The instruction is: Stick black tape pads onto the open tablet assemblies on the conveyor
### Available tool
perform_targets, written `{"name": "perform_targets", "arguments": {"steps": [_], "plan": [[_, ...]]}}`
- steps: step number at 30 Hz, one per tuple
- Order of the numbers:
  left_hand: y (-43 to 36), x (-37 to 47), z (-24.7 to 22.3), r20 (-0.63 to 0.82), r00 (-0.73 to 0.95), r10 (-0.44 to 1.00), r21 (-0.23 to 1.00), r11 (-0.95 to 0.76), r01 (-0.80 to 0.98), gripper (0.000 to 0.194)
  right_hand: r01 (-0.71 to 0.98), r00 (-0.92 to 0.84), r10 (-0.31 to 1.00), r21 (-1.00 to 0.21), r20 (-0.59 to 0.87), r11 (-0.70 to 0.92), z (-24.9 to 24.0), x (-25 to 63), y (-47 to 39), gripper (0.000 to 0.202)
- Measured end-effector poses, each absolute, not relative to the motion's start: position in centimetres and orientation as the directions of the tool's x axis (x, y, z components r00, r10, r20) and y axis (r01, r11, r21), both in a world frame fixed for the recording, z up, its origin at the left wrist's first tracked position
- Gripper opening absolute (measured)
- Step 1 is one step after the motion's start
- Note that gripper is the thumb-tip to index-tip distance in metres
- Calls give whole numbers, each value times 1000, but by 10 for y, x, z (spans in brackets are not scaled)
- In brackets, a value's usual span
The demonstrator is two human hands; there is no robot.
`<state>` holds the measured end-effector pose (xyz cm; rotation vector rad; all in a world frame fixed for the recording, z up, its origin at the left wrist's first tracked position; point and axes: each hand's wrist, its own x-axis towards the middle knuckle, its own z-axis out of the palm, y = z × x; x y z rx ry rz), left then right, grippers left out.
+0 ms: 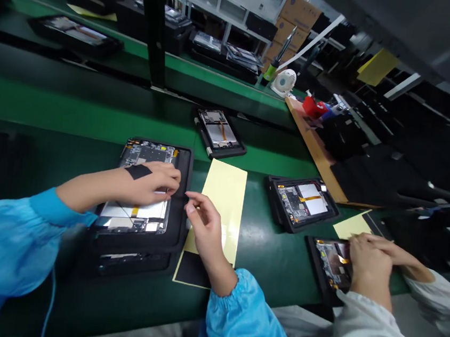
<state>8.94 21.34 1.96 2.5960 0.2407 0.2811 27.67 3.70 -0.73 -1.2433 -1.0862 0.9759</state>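
An opened tablet [138, 152] with its circuit board and silver battery showing lies in a black tray [179, 206] in front of me. My left hand [149, 182] rests across the tablet, fingers bent with a gap above the thumb; nothing shows in it. On the back of that hand sits a black square patch [138, 171]. Just off the tray's right side, my right hand [206, 223] has thumb and forefinger pinched, with a tiny dark bit at the fingertip that I cannot make out. Beneath it lies a yellow backing sheet [226, 190] bearing a black piece [194, 269].
Another opened tablet [219, 130] sits in a tray on the green belt, and one more [306, 198] stands to the right. A co-worker's hands [372, 256] work on a tablet [331, 260] at far right. A small white fan [284, 82] and a screwdriver [273, 69] stand behind.
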Motion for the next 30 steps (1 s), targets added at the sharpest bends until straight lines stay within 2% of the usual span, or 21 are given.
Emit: {"name": "perform_targets", "arguments": {"steps": [5,11,14,18,22,26,30], "plan": [[227,90,34,109,978,176,485,-868,102,28,11,174,978,-994,113,113,-2,274,33,24],[235,83,23,173,969,174,417,-905,88,45,207,181,949,-953,258,219,0,274,28,16],[244,84,17,213,964,162,394,-917,67,51,243,194,943,-944,271,221,-2,275,28,14],[258,90,18,211,973,97,402,-916,4,50,174,159,970,-972,185,157,-4,276,33,13],[263,94,17,244,968,62,409,-912,-44,51,27,276,960,-999,43,37,-3,270,40,9],[261,96,7,308,947,96,398,-916,-37,44,-113,390,917,-993,-83,-42,3,256,50,17],[260,102,-3,369,917,149,388,-922,-6,34,-165,432,883,-979,-181,-120,16,246,57,20]]}}
